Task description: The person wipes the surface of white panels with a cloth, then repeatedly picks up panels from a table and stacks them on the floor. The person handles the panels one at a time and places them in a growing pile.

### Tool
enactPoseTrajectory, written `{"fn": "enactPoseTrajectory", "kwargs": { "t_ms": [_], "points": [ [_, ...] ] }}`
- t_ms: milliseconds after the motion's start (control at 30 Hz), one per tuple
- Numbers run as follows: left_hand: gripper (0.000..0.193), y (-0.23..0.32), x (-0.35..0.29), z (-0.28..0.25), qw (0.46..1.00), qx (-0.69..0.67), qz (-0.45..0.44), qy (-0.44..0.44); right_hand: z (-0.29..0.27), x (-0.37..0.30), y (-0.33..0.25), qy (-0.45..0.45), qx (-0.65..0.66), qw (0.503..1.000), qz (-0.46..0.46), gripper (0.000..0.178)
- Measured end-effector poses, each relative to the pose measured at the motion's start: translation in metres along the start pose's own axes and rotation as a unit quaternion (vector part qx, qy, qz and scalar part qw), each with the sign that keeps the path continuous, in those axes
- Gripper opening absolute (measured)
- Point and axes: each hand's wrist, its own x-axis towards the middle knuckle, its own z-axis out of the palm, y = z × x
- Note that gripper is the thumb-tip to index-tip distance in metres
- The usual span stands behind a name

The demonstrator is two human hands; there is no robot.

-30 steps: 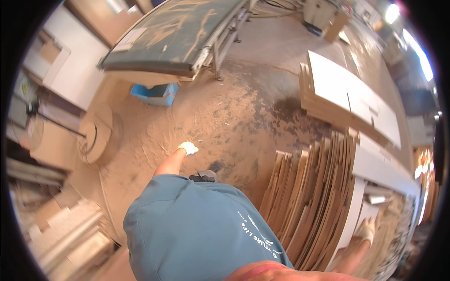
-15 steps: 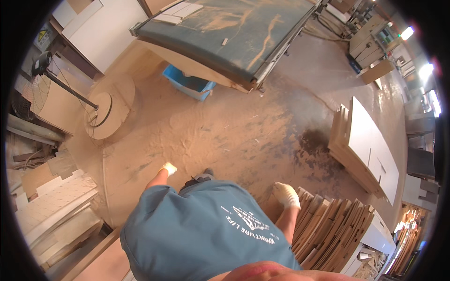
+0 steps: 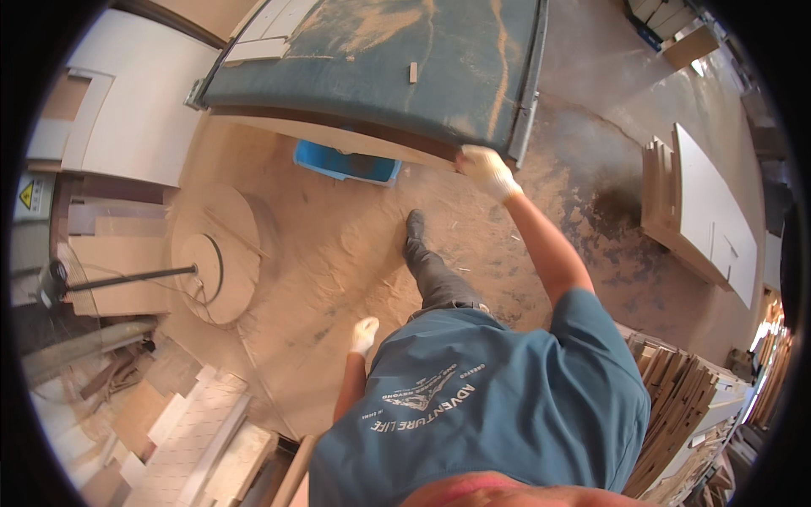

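Observation:
My right hand, in a pale knit work glove, is stretched forward at the front right corner of a dusty dark-green belt table. Its fingers look curled, with nothing visible in them; whether they touch the table's edge I cannot tell. Low beside my body hangs my left hand, gloved the same way, its fingers folded and no object showing. On the belt lie a small wood offcut and, at the far left, some pale board strips. Beneath the table's front edge stands a blue plastic bin.
A fan on a round base stands to my left, near stacked board offcuts. White-faced panels are piled at the right, and several boards stand on edge nearer me. Sawdust covers the floor.
I have stepped closer to the belt table. My right hand has swung forward from my side to the table's corner, while my left hand stays low beside me.

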Motion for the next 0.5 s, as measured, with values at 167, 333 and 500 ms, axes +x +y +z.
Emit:
{"fn": "enactPoseTrajectory", "kwargs": {
  "t_ms": [167, 333, 500],
  "points": [
    [0.023, 0.008, -0.012, -0.091, 0.981, 0.166, -0.097, 0.029, 0.03, 0.258, 0.005, 0.052, -0.057, 0.984, 0.161, 0.033],
    [0.019, 0.101, 0.053, -0.166, 0.982, 0.137, -0.125, 0.02, 0.061, 0.349, -0.01, 0.025, -0.156, 0.973, 0.171, 0.028],
    [0.016, 0.248, 0.213, -0.186, 0.981, 0.167, -0.009, -0.102, 0.058, 0.258, -0.037, -0.104, -0.123, 0.987, 0.007, 0.022]
  ]
}}
